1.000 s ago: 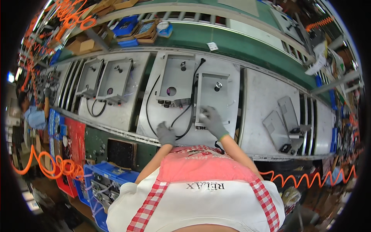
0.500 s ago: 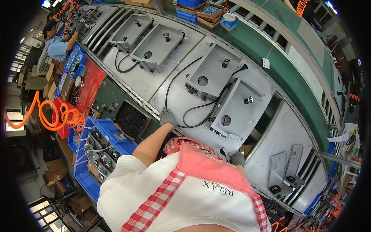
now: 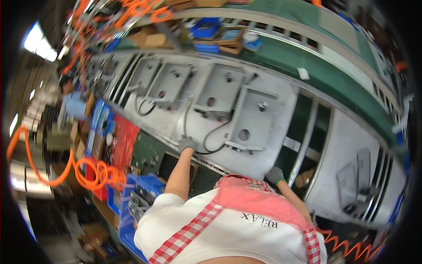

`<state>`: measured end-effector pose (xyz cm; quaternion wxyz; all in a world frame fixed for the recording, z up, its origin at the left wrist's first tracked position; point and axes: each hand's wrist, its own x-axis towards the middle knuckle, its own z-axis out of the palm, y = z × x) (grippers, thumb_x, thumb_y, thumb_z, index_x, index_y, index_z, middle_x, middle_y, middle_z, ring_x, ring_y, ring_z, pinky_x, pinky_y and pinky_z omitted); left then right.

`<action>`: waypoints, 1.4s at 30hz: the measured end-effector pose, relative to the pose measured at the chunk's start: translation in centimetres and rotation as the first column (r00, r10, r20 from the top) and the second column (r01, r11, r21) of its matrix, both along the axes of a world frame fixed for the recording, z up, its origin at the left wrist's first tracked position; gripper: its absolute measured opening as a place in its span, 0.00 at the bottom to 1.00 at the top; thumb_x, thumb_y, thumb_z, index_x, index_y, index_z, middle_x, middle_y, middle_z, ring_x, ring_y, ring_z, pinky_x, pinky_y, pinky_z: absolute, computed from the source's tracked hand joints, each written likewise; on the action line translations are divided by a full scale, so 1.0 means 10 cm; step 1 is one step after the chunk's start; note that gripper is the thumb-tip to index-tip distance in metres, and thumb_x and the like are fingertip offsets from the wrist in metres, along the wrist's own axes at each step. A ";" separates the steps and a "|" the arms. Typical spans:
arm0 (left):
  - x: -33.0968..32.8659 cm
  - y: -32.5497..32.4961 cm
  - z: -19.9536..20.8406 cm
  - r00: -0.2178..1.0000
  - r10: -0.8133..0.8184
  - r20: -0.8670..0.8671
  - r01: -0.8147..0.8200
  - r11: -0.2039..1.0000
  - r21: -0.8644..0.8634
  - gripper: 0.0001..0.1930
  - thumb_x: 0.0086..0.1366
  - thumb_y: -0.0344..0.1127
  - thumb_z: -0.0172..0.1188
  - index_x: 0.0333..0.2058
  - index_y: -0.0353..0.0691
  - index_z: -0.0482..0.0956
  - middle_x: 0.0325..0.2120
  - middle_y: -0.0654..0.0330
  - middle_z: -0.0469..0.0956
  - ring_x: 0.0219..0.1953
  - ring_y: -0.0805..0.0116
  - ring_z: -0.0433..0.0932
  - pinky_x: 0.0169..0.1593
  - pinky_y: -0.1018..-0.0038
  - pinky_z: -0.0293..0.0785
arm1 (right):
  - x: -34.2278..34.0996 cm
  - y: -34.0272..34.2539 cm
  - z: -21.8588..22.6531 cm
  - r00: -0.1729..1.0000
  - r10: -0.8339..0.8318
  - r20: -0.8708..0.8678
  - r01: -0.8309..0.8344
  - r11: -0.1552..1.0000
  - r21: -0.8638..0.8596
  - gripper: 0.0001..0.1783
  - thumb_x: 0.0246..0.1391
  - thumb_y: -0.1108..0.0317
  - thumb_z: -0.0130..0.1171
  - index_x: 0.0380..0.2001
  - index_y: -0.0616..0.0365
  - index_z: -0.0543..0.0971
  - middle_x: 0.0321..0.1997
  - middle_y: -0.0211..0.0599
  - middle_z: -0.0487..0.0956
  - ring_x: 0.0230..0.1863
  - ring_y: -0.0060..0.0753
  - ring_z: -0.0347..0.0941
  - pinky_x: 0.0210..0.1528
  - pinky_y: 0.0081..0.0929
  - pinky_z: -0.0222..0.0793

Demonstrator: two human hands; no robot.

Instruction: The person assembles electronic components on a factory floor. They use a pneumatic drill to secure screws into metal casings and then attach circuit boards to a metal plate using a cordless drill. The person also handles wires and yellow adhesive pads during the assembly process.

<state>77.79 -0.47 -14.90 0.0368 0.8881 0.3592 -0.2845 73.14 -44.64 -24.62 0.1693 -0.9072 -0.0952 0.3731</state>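
Note:
My left hand point(image 3: 187, 144), in a grey glove, rests at the near left edge of a pale metal plate point(image 3: 250, 162). Its fingers lie extended, next to the loop of a black cable point(image 3: 215, 151); whether they press on it is not clear. My right hand point(image 3: 275, 175), also gloved, is at the plate's near right corner, its fingers blurred. Two grey open metal housings lie on this plate: the left housing point(image 3: 220, 90) and the right housing point(image 3: 255, 116). Each has a round hole and a dark knob-like part inside.
Farther left, another plate carries two similar housings point(image 3: 169, 86). Past a gap with a roller point(image 3: 306, 143), a right-hand plate point(image 3: 327, 176) bears upright panels point(image 3: 351, 176). Blue bins point(image 3: 121, 220) and an orange coiled hose point(image 3: 96, 171) are at left. A co-worker point(image 3: 74, 103) stands far left.
The view has turned and blurred. The plate with two housings has shifted left, widening the gap to the right-hand plate. Both my hands stay at its near edge.

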 end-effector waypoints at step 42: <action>-0.86 -5.58 -0.48 -0.408 -0.908 0.090 0.897 -0.418 -0.145 0.22 0.54 0.30 0.52 0.50 0.37 0.73 0.52 0.50 0.71 0.53 0.54 0.71 0.53 0.67 0.69 | -4.51 -5.16 0.80 -0.592 -0.561 0.578 0.684 -0.730 -0.008 0.29 0.46 0.53 0.61 0.48 0.57 0.70 0.54 0.46 0.68 0.54 0.48 0.68 0.50 0.43 0.68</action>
